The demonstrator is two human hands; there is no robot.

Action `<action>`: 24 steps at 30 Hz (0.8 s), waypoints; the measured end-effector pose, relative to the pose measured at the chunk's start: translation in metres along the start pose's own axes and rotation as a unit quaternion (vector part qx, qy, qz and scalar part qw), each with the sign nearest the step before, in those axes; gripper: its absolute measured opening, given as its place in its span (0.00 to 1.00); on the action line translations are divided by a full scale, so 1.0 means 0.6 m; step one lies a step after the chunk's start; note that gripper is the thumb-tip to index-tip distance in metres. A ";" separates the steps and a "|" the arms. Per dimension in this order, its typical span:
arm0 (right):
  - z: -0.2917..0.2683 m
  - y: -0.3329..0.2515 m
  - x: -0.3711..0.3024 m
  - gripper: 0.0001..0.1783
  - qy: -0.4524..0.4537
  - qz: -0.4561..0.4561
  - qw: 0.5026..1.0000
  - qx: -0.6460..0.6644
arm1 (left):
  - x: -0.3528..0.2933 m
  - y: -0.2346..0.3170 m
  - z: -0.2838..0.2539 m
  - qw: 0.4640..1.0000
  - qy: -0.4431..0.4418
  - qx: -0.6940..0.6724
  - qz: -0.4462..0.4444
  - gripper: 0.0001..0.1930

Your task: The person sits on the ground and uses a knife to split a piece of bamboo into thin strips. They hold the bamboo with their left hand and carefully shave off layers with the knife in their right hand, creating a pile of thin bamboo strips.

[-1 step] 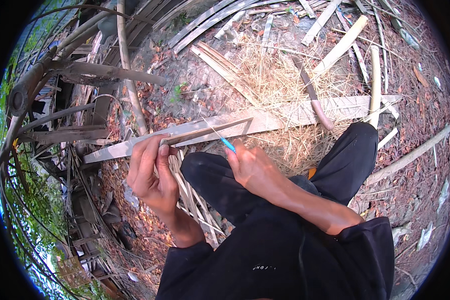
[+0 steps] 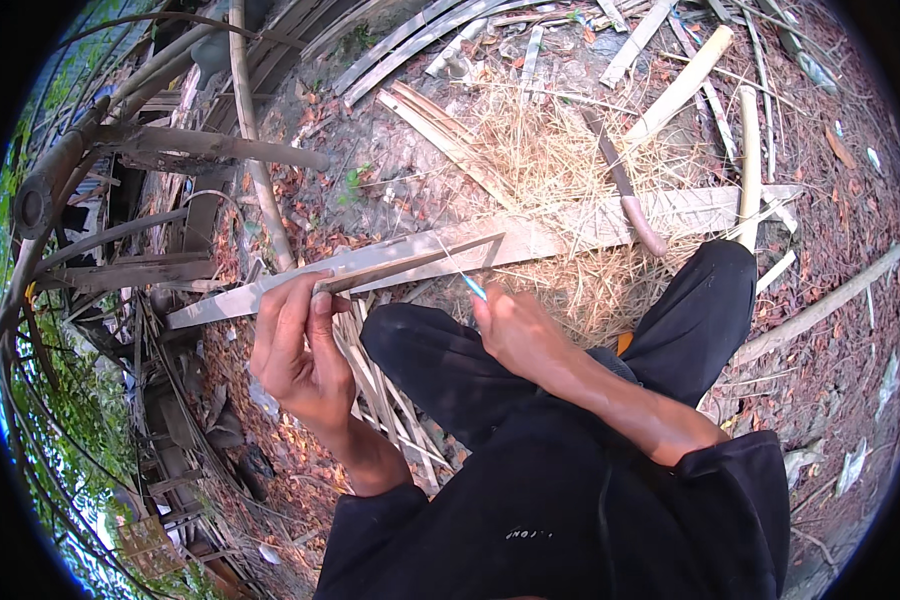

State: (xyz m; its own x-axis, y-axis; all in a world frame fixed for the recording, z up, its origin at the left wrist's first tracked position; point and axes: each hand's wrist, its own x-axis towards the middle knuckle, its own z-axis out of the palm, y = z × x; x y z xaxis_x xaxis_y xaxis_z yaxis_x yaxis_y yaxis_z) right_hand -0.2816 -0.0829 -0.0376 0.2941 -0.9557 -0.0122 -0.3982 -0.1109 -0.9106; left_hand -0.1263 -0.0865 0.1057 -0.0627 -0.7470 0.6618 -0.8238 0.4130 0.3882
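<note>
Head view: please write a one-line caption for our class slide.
The left hand holds a wooden strip over a plank; the right hand grips a blue-handled tool.

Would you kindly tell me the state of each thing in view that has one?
Wooden strip: held near one end.
Left hand: closed on the strip.
Blue-handled tool: held, thin tip pointing away from the person.
Right hand: closed on the tool.
Pale shavings: loose, scattered.
Plank: partly covered by the shavings.
Long knife: unheld, lying across the plank.
</note>
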 end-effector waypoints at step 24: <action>0.073 0.156 0.098 0.22 -0.008 -0.024 0.997 -0.075 | 0.009 -0.059 -0.003 0.997 0.049 0.021 -0.056 0.08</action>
State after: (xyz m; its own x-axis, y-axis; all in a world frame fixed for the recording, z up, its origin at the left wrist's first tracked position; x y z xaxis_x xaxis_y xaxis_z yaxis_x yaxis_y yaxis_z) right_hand -0.2638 -0.1374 -0.1418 0.3289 -0.9441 0.0219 -0.5091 -0.1968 -0.8379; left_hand -0.0965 -0.1046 0.0966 0.0848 -0.7317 0.6763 -0.8452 0.3066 0.4377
